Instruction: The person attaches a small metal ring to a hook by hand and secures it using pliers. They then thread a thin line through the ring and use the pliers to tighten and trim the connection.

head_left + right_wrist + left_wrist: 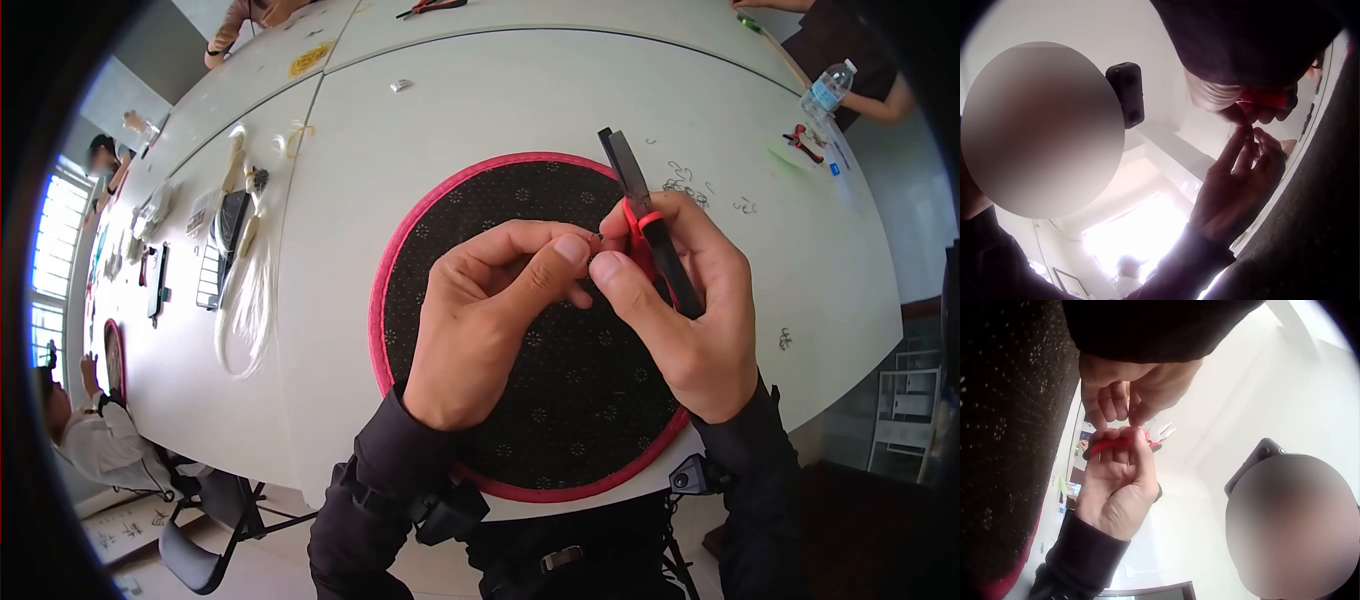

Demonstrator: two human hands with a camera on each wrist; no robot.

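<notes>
Above a round black mat with a red rim (540, 420), both hands meet fingertip to fingertip. My left hand (490, 320) pinches a tiny dark piece (597, 237) between thumb and forefinger; its exact shape is too small to tell. My right hand (690, 310) holds red-and-black pliers (630, 175) in its palm and fingers, their jaws pointing up and away, while its thumb and forefinger touch the same small piece. In the left wrist view the red handles (1113, 445) lie across the right hand's fingers (1116, 487).
Small dark wire bits (680, 180) lie on the white table (480, 90) beyond the right hand. Clear strands (245, 310) and a black tray are at left. A water bottle (828, 88) and other pliers (803, 143) are at far right. Other people sit around the table.
</notes>
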